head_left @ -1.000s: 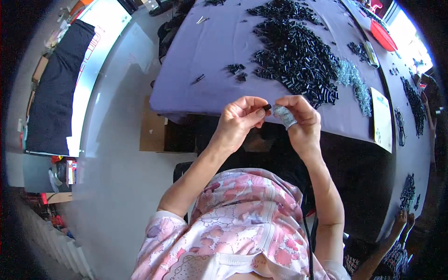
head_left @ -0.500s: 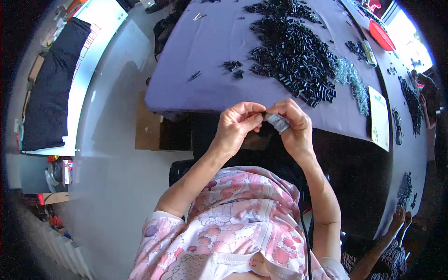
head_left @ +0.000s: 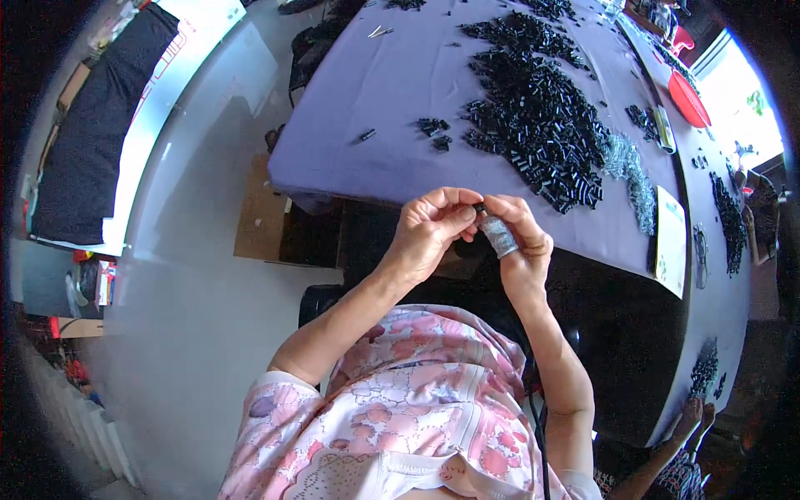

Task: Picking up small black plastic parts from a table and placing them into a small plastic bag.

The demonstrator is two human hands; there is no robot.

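My left hand (head_left: pixel 431 231) and my right hand (head_left: pixel 525 242) meet in front of the near table edge, fingertips almost touching. Between them a small black piece (head_left: pixel 479 207) is pinched; it is mostly hidden by the fingers. Greyish-white wrapping (head_left: pixel 499 237) covers what looks like the thumb of my right hand. Just beyond my hands, a large heap of short black tube-like pieces (head_left: pixel 546 125) spreads over the purple tablecloth (head_left: pixel 358 87). To its right lies a strip of small clear pieces (head_left: pixel 637 179).
A pale card or booklet (head_left: pixel 671 242) lies at the table's right edge, with a red basket (head_left: pixel 688 98) farther off. Another person's forearm (head_left: pixel 646 471) shows at lower right. A cardboard box (head_left: pixel 262 221) stands under the table's left corner.
The view has shifted slightly, so the table sits a little lower and to the right. My wrapped thumb has turned more upright; both hands keep their pinch together.
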